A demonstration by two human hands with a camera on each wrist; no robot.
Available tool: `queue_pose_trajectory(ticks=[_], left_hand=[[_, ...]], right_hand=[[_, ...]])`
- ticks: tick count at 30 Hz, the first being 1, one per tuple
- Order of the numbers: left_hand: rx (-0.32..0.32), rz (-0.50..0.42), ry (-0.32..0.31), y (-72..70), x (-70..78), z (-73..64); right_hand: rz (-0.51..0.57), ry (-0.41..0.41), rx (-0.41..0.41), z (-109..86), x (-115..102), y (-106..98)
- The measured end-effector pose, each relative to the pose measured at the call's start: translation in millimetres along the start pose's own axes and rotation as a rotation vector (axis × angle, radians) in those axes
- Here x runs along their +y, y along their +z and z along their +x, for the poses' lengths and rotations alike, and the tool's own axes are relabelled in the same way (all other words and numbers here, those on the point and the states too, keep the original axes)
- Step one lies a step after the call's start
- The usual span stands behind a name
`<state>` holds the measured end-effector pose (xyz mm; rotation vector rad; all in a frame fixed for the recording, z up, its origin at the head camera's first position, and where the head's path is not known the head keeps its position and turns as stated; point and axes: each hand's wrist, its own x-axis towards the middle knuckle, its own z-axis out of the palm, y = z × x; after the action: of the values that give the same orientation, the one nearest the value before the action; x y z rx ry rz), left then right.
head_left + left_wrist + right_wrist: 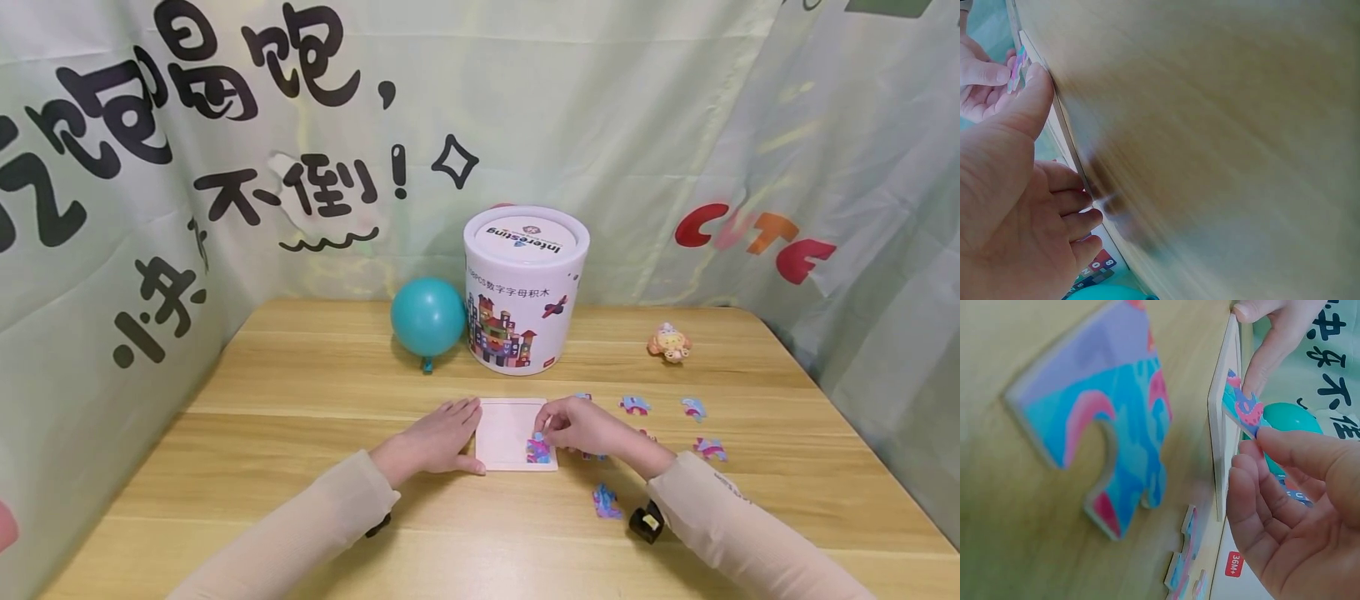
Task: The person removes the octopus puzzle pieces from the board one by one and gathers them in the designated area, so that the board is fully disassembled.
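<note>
A pale square puzzle tray (502,435) lies on the wooden table in the head view. My left hand (437,439) rests along its left edge, fingers extended, thumb at the near corner. Over the tray's near right corner, my right hand (583,427) pinches a blue, pink and purple jigsaw piece (537,451) between thumb and fingers. The right wrist view shows this piece (1244,407) tilted above the tray's rim (1216,406). A larger-looking loose piece (1100,419) lies close to that camera.
Several loose jigsaw pieces, such as one (709,449) at the right and one (606,502) nearer, lie right of the tray. Behind it stand a teal balloon (428,317) and a white tub (525,292). A small figurine (669,342) sits at the back right.
</note>
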<state>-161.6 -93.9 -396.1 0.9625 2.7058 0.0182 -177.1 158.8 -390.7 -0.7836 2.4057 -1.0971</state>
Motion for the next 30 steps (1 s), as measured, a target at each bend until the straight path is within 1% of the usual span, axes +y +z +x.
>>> queue_pose_trajectory(ticks=[6, 13, 18, 21, 25, 30], left_hand=[[0.011, 0.016, 0.010, 0.9, -0.9, -0.2], [0.012, 0.017, 0.014, 3.2, -1.8, 0.9], [0.017, 0.009, 0.021, 3.1, -1.9, 1.1], [0.014, 0.008, 0.022, 2.6, -2.0, 0.7], [0.010, 0.008, 0.016, 2.8, -2.2, 0.3], [0.005, -0.008, 0.009, 2.3, -1.7, 0.2]], right_hand=[[0.042, 0.008, 0.037, -4.3, 1, -5], [0.078, 0.015, 0.074, -20.5, 7, -24], [0.122, 0.032, 0.075, -38.1, 13, -40], [0.117, 0.035, 0.080, -50.6, 20, -50], [0.119, 0.039, 0.083, -68.5, 30, -61], [0.163, 0.056, 0.077, -92.8, 40, -72]])
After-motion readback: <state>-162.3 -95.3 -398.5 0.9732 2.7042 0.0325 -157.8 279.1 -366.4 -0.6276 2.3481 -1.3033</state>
